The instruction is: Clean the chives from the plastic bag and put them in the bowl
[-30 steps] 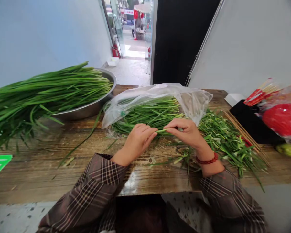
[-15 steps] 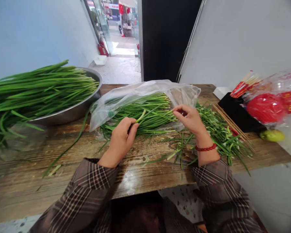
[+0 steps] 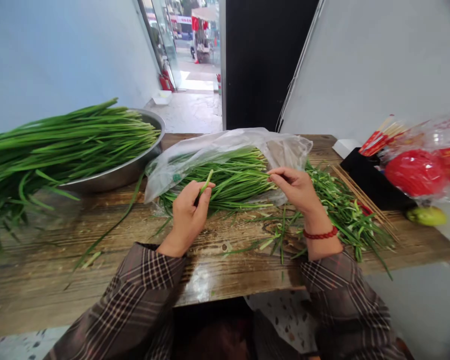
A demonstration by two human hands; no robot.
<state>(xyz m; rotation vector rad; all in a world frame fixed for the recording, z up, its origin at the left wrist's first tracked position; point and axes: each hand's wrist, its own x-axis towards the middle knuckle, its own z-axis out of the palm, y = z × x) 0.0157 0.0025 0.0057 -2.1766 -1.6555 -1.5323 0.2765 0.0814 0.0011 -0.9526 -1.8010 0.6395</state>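
Observation:
My left hand (image 3: 190, 214) is closed around a garlic chive stalk, whose pale green end (image 3: 209, 179) sticks up past the thumb. To the right, my right hand (image 3: 294, 187) pinches the stem end of a chive at the edge of the bunch of garlic chives (image 3: 225, 182). That bunch lies on the table, partly under a clear plastic bag (image 3: 225, 137). Beside my right wrist spreads a loose pile of chive trimmings (image 3: 345, 215).
More chives (image 3: 78, 145) overhang a metal basin (image 3: 108, 181) on the left. Stray leaves and scraps lie on the wooden table (image 3: 135, 280). At right stand a black holder (image 3: 378, 182) with red-wrapped chopsticks, a red bagged item (image 3: 416, 172) and a yellow-green fruit (image 3: 426, 216).
The stalk in my left hand now points more upright, and only a short end shows above the fingers. My right hand stays pinched at the bunch's stem ends. The view has shifted slightly.

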